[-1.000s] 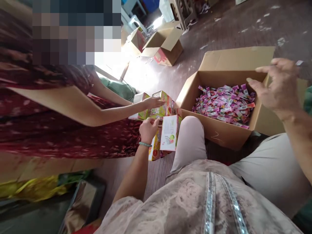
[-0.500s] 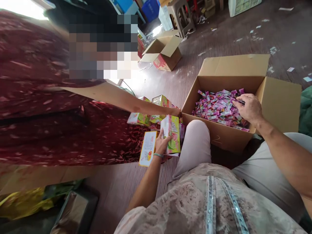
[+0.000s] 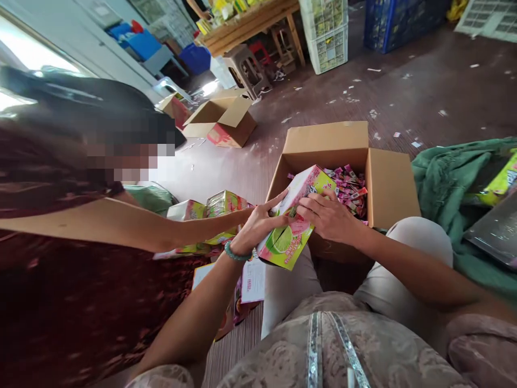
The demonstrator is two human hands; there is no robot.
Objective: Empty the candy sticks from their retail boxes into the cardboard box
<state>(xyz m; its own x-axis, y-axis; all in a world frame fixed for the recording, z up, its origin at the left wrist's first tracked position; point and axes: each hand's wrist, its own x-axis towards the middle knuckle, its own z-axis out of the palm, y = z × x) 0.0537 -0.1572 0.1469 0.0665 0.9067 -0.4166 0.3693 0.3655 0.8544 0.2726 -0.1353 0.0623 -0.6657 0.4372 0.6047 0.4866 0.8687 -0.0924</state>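
A green, pink and white printed carton with a lime picture (image 3: 285,245) is tilted above my lap, in front of the big cardboard box. My left hand (image 3: 258,223), with a beaded bracelet at the wrist, grips its left side. The fingers of my right hand (image 3: 329,215) are curled over its right face. Behind the carton, many small pink-purple sachets (image 3: 350,188) lie in the open cardboard box (image 3: 393,188); the carton and my right hand hide part of them.
At the left a co-worker's arm (image 3: 189,231) reaches towards several similar cartons (image 3: 226,207). A white-sided carton (image 3: 253,280) lies by my left knee. Another open cardboard box (image 3: 238,126) stands farther back. Green cloth (image 3: 436,172) is at the right, with paper scraps on the floor.
The lime carton has come up and right from beside my left knee in my left hand. My right hand has left the sachets and taken hold of it. The view has shifted.
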